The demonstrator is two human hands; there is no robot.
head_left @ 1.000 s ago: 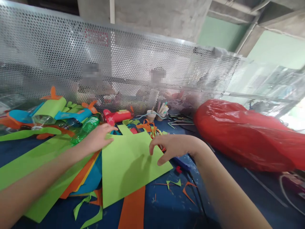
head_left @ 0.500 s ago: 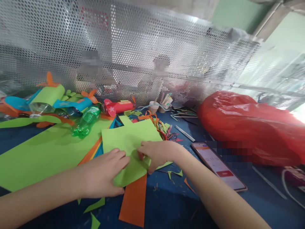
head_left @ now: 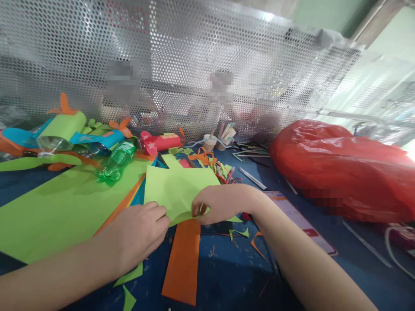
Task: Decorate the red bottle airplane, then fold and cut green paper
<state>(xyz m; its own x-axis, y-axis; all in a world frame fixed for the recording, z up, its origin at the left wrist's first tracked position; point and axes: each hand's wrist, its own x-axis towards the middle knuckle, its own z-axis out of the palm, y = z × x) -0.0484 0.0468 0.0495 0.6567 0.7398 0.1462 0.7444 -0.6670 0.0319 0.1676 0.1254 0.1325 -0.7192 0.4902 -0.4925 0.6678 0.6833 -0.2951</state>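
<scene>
A light green foam or paper sheet (head_left: pixel 178 185) lies in front of me, its near edge slightly raised. My left hand (head_left: pixel 142 233) is closed at the sheet's near left corner, thumb hidden underneath. With thumb and fingertips together, my right hand (head_left: pixel 220 202) pinches the near right edge. An orange strip (head_left: pixel 182 263) sticks out from under the sheet toward me. Left of it spreads a larger green sheet (head_left: pixel 74 203), with orange and blue sheets showing at its edge. A green plastic bottle (head_left: pixel 116 162) rests on that larger sheet.
Bottle planes with coloured wings (head_left: pixel 61 129) crowd the back left. Paper scraps (head_left: pixel 207 160) and cups of pens (head_left: pixel 225 140) sit further back. To the right are a phone (head_left: pixel 301 224), partly behind my forearm, and a big red plastic bag (head_left: pixel 337 168). A perforated metal screen (head_left: pixel 181 56) stands behind.
The green sheet's near edge has moved away from me, baring more of the orange strip. My left fingers have curled in from lying spread on the sheet; my right hand has shifted slightly.
</scene>
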